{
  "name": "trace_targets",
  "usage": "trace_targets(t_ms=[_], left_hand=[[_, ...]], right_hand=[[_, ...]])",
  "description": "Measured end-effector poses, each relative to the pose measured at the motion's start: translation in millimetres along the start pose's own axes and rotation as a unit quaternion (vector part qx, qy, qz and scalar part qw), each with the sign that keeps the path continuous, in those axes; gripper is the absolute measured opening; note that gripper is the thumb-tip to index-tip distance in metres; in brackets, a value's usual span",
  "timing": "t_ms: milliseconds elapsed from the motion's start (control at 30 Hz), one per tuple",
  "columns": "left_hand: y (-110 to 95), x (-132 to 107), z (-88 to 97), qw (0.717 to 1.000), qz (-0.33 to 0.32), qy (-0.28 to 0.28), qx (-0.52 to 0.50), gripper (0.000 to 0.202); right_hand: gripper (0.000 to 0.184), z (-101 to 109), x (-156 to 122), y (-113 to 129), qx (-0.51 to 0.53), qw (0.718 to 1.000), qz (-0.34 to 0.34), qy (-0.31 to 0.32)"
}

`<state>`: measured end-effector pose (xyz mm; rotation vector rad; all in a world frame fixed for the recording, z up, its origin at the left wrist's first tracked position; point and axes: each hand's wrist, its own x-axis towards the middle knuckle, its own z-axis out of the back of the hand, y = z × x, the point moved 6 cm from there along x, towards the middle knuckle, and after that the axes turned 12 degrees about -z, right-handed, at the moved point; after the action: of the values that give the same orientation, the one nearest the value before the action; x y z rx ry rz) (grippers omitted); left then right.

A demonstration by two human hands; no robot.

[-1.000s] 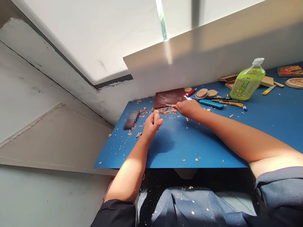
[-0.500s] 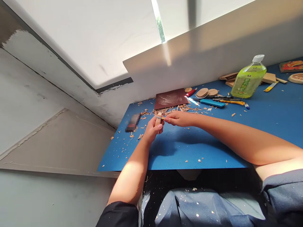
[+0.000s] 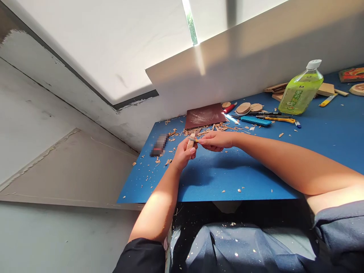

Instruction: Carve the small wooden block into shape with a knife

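My left hand (image 3: 184, 154) is closed around a small pale wooden piece (image 3: 190, 143), whose upper end sticks out above my fingers. My right hand (image 3: 216, 140) pinches a small carving knife (image 3: 193, 139) between fingers and thumb, and its thin blade points left. The blade sits against the top of the wood, right by my left hand. Most of the knife's handle is hidden inside my right fingers. Both hands are held just above a blue tabletop (image 3: 227, 182) scattered with wood shavings (image 3: 206, 131).
Behind the hands lie dark red sandpaper (image 3: 205, 115), wooden discs (image 3: 243, 108), a blue case (image 3: 256, 121), pens and a yellow utility knife (image 3: 280, 120). A green liquid bottle (image 3: 301, 89) stands at right, beside wood pieces (image 3: 325, 89). A blurred object (image 3: 159, 145) lies at left, and a wall borders the table's back.
My right hand has moved left and lower, bringing the blade from beyond the wood onto its top. My left hand has turned the wood slightly. The view has tilted a little.
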<state>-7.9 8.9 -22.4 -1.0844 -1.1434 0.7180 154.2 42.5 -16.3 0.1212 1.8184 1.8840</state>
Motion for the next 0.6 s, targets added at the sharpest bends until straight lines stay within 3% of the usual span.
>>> trace_targets(t_ms=[400, 600], left_hand=[[-4.5, 0.1, 2.7, 0.987, -0.077, -0.093, 0.103, 0.058], [-9.9, 2.8, 0.6, 0.997, -0.042, -0.063, 0.027, 0.064]], right_hand=[[0.063, -8.2, 21.8, -4.2, 0.06, 0.994, 0.068, -0.056], [0.056, -1.1, 3.9, 3.9, 0.039, 0.998, 0.032, -0.03]])
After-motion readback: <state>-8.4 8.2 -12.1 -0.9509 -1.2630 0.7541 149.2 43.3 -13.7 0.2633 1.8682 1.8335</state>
